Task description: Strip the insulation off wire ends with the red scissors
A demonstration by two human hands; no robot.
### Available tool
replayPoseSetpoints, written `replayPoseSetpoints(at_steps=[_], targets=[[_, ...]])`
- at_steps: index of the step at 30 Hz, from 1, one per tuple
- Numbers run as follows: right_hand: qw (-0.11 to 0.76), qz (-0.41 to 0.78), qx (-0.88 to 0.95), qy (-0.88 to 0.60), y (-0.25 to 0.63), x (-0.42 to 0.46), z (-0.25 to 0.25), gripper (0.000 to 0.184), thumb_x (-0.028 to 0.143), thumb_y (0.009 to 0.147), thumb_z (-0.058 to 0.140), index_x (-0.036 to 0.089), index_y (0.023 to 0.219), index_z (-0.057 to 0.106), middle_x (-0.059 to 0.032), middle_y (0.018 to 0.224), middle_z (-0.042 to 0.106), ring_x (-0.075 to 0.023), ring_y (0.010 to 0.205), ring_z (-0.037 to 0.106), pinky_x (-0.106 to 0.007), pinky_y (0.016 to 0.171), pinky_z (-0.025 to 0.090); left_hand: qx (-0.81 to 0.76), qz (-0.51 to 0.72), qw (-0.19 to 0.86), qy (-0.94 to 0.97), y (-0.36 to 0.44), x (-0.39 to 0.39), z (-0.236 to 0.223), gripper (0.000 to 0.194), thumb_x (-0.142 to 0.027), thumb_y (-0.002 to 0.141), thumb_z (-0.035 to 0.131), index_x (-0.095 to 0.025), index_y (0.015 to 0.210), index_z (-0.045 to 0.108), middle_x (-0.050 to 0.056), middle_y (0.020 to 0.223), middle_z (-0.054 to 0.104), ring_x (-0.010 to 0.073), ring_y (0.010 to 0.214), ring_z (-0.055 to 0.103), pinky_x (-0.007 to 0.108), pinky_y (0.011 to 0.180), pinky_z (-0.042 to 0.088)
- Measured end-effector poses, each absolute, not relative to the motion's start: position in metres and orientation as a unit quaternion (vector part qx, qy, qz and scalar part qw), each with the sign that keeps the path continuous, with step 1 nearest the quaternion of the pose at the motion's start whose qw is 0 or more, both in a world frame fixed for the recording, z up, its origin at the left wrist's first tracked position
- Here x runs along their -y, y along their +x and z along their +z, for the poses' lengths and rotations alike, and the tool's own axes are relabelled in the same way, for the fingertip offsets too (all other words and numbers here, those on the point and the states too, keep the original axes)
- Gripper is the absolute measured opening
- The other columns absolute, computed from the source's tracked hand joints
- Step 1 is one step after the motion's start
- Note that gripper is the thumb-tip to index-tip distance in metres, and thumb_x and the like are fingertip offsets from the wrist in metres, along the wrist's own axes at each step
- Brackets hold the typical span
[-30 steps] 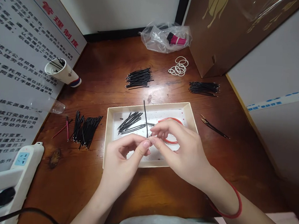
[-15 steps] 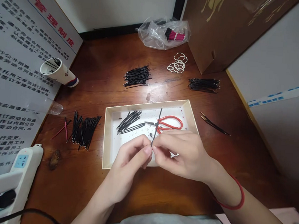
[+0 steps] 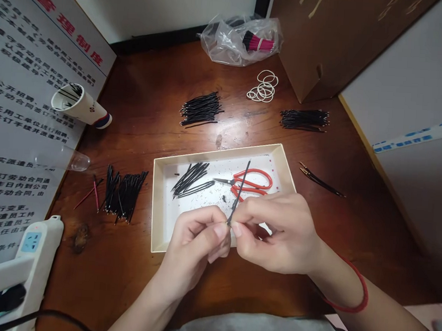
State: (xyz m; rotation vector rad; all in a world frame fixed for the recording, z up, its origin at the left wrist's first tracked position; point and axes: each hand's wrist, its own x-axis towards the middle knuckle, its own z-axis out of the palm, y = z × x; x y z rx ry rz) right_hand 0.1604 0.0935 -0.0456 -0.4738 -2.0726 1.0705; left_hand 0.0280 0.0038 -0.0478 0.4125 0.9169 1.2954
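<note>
Between my two hands a thin black wire (image 3: 241,189) slants up and to the right, its lower end pinched. My left hand (image 3: 203,239) grips that lower end between thumb and forefinger. My right hand (image 3: 273,231) pinches the same wire just beside it, the fingertips of both hands almost touching. Below them is a shallow cream box (image 3: 157,201) with a white bottom. In it lie red-handled scissors (image 3: 253,180), partly covered by my right hand, a loose bunch of short black wires (image 3: 190,178) and small dark scraps.
Black wire bundles lie on the table at the left (image 3: 125,194), back (image 3: 200,109) and right (image 3: 305,119). White rubber bands (image 3: 263,86) and a clear bag (image 3: 221,40) are farther back. A paper cup (image 3: 84,106) and a power strip (image 3: 38,244) stand left.
Both hands have shifted slightly right and down with the wire, which leans more to the right. The camera view has moved a little too.
</note>
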Motion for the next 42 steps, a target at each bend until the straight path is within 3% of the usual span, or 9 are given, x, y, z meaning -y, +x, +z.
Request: replayPoseSetpoints(at_steps=[11, 18, 26, 32, 37, 42], targets=[[0.358, 0.432, 0.808, -0.177, 0.164, -0.097, -0.043, 0.023, 0.002, 0.079, 0.056, 0.02, 0.068, 0.047, 0.0099, 0.053, 0.038, -0.0038, 0.046, 0.031, -0.016, 0.044, 0.03, -0.354, 0.567, 0.733, 0.131, 0.028, -0.008, -0.044, 0.037, -0.028, 0.084, 0.071, -0.015, 0.056, 0.05, -0.009, 0.048, 0.032, 0.0032, 0.043, 0.025, 0.018, 0.047, 0.028], [0.299, 0.473, 0.808, -0.184, 0.166, -0.102, -0.042, 0.015, 0.012, 0.093, 0.052, 0.018, 0.079, 0.054, 0.0066, 0.061, 0.049, -0.0052, 0.053, 0.043, -0.017, 0.052, 0.037, -0.528, 0.533, 0.597, 0.284, 0.019, 0.0, -0.042, 0.027, -0.035, 0.092, 0.066, -0.018, 0.071, 0.064, -0.004, 0.06, 0.052, 0.0081, 0.057, 0.045, 0.02, 0.056, 0.035], [0.255, 0.538, 0.784, -0.177, 0.165, -0.105, -0.044, 0.012, 0.018, 0.096, 0.058, 0.017, 0.084, 0.058, 0.0047, 0.066, 0.061, -0.0071, 0.057, 0.051, -0.019, 0.056, 0.039, -0.554, 0.514, 0.572, 0.319, 0.014, -0.003, -0.041, 0.031, -0.04, 0.089, 0.068, -0.018, 0.068, 0.064, -0.003, 0.057, 0.052, 0.0091, 0.053, 0.043, 0.021, 0.051, 0.034], [0.287, 0.459, 0.824, -0.165, 0.165, -0.104, -0.043, 0.016, 0.013, 0.096, 0.056, 0.017, 0.08, 0.056, 0.0058, 0.063, 0.054, -0.0069, 0.055, 0.045, -0.019, 0.055, 0.036, -0.557, 0.498, 0.584, 0.317, 0.01, -0.004, -0.039, 0.034, -0.044, 0.087, 0.069, -0.017, 0.067, 0.064, -0.003, 0.054, 0.05, 0.0094, 0.051, 0.042, 0.021, 0.049, 0.034], [0.294, 0.386, 0.861, -0.152, 0.164, -0.102, -0.046, 0.018, 0.008, 0.095, 0.051, 0.017, 0.079, 0.054, 0.0036, 0.066, 0.055, -0.0079, 0.056, 0.045, -0.019, 0.054, 0.036, -0.581, 0.453, 0.571, 0.362, 0.008, -0.005, -0.038, 0.036, -0.048, 0.091, 0.062, -0.017, 0.072, 0.065, -0.001, 0.063, 0.058, 0.0108, 0.058, 0.049, 0.02, 0.055, 0.041], [0.293, 0.311, 0.89, -0.158, 0.161, -0.101, -0.053, 0.025, 0.012, 0.098, 0.046, 0.017, 0.074, 0.052, 0.0019, 0.062, 0.055, -0.0107, 0.057, 0.046, -0.022, 0.057, 0.037, -0.63, 0.412, 0.524, 0.399, 0.012, -0.006, -0.039, 0.032, -0.042, 0.092, 0.062, -0.018, 0.072, 0.063, -0.002, 0.064, 0.059, 0.0106, 0.058, 0.05, 0.02, 0.053, 0.039]])
